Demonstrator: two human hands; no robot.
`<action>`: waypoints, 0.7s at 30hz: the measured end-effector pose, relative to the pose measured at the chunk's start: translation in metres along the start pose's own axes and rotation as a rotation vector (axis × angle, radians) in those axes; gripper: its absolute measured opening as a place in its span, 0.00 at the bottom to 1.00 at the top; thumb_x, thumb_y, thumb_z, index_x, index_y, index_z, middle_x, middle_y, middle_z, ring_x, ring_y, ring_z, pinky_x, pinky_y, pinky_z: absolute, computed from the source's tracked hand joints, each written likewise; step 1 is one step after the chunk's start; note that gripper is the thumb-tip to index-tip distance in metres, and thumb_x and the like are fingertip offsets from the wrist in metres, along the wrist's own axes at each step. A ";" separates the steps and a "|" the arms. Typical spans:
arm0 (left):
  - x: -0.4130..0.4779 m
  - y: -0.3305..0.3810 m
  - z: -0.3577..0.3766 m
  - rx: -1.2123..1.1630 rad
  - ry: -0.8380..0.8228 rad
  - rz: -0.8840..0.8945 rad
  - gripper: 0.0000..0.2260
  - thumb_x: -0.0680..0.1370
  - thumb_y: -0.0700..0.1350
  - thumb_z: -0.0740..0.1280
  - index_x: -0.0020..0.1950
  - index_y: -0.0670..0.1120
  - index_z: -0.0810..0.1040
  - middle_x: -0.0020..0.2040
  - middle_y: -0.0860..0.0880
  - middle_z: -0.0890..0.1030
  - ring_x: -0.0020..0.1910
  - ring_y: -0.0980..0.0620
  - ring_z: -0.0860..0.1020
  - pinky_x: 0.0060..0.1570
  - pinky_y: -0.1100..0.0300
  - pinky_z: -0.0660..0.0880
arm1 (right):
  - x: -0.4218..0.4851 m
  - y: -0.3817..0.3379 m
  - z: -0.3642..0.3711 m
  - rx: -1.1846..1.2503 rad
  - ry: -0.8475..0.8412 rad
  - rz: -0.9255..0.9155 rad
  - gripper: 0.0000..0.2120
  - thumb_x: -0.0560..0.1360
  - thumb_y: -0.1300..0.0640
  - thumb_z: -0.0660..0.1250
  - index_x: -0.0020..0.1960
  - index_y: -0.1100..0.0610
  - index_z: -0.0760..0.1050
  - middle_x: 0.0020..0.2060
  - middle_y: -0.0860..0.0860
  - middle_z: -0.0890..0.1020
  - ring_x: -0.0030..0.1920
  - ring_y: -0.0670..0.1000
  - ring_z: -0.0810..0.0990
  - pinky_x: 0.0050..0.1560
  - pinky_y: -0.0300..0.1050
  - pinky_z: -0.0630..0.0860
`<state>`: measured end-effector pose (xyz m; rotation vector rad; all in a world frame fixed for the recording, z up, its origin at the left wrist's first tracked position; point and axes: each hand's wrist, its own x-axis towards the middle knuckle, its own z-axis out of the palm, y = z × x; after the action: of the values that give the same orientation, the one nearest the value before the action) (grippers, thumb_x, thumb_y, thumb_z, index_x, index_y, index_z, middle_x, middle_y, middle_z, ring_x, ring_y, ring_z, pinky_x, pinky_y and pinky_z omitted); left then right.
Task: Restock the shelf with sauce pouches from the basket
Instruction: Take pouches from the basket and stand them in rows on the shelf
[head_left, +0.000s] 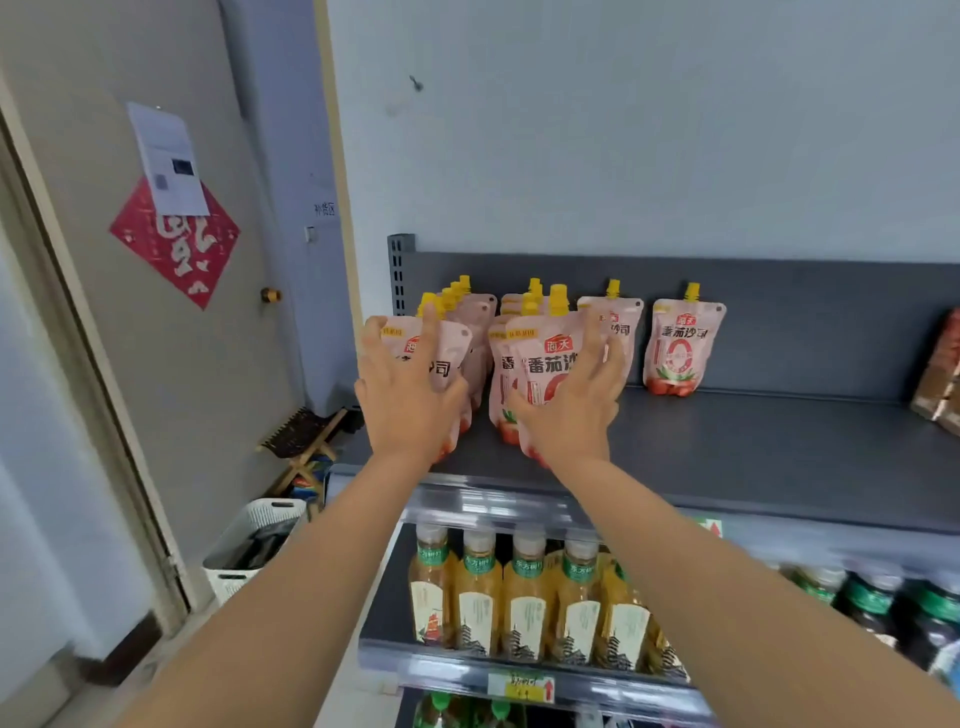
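Pink sauce pouches with yellow caps stand in rows on the grey top shelf (753, 447). My left hand (405, 395) lies spread against the front pouch of the left row (452, 353), fingers straight. My right hand (571, 400) holds the front pouch of the middle row (545, 364), with the thumb at the pouch's lower left and the fingers along its right side. Two more pouches stand alone to the right, one (618, 322) partly behind my right fingers and one (680, 343) apart. The white basket (244, 540) sits on the floor at the lower left.
Brown packets (940, 374) lean at the shelf's right end. Yellow tea bottles (519, 597) and dark bottles (893, 608) fill the shelf below. A door with a red paper square (176, 244) is on the left, and a folding stool (306, 441) stands beside the shelf.
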<state>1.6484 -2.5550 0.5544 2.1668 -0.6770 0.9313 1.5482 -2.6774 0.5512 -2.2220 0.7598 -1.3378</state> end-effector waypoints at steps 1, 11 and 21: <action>0.001 -0.002 0.006 -0.006 0.002 0.000 0.35 0.72 0.54 0.70 0.75 0.60 0.58 0.71 0.42 0.56 0.59 0.37 0.70 0.48 0.42 0.76 | 0.000 0.001 0.006 0.004 -0.011 -0.001 0.54 0.67 0.46 0.76 0.78 0.48 0.41 0.74 0.59 0.53 0.72 0.61 0.55 0.65 0.60 0.64; 0.003 -0.023 0.033 -0.122 -0.071 -0.024 0.38 0.70 0.64 0.70 0.77 0.56 0.61 0.74 0.42 0.52 0.67 0.38 0.66 0.56 0.43 0.74 | -0.007 0.006 0.049 0.034 0.017 0.050 0.57 0.64 0.51 0.78 0.77 0.47 0.40 0.68 0.60 0.57 0.65 0.60 0.60 0.61 0.60 0.69; -0.016 -0.040 0.048 -0.279 -0.239 0.128 0.44 0.72 0.64 0.65 0.77 0.56 0.40 0.76 0.46 0.32 0.76 0.39 0.43 0.72 0.37 0.54 | -0.013 0.011 0.058 -0.068 -0.117 -0.044 0.58 0.67 0.43 0.75 0.76 0.45 0.32 0.76 0.60 0.36 0.76 0.62 0.44 0.71 0.65 0.55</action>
<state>1.6854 -2.5626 0.5018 2.0179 -1.0086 0.6031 1.5925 -2.6726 0.5101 -2.3599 0.7283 -1.2060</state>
